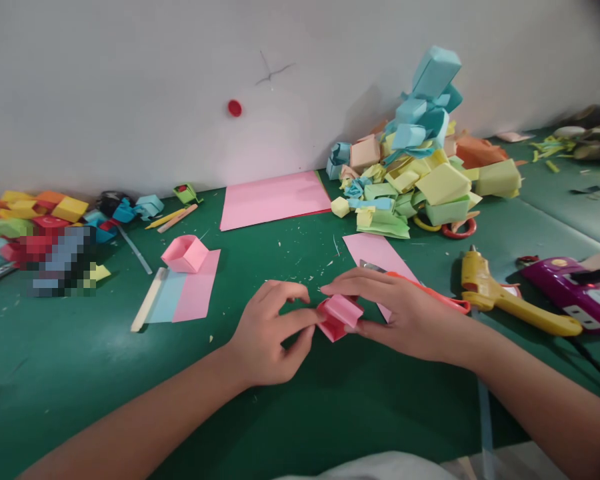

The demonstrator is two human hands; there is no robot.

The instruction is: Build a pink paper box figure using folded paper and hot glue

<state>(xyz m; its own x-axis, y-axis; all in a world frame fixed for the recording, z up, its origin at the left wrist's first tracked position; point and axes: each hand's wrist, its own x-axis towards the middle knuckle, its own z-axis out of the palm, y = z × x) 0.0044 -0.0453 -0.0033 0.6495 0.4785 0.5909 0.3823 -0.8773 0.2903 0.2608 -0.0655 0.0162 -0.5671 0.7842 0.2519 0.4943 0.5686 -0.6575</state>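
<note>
A small pink paper box [344, 311] with a darker pink inside is between my two hands, a little above the green tabletop. My right hand [403, 313] grips it from the right, fingers over the top and thumb on the near side. My left hand [275, 330] pinches its left edge, index fingertip and thumb close together. Under and beyond my right hand lie a pink paper strip [377, 252] and orange-handled scissors [455, 305], both partly covered. A lighter pink paper box [185, 253], open at the top, stands to the left on pink and blue paper pieces [195, 293].
A yellow glue gun [505, 300] and purple device [565, 287] lie at right. Folded paper shapes [430, 173] are heaped against the white wall, with more coloured ones [45, 210] far left. Pink sheets [275, 200] lie at the back; a wooden stick [149, 300] is left.
</note>
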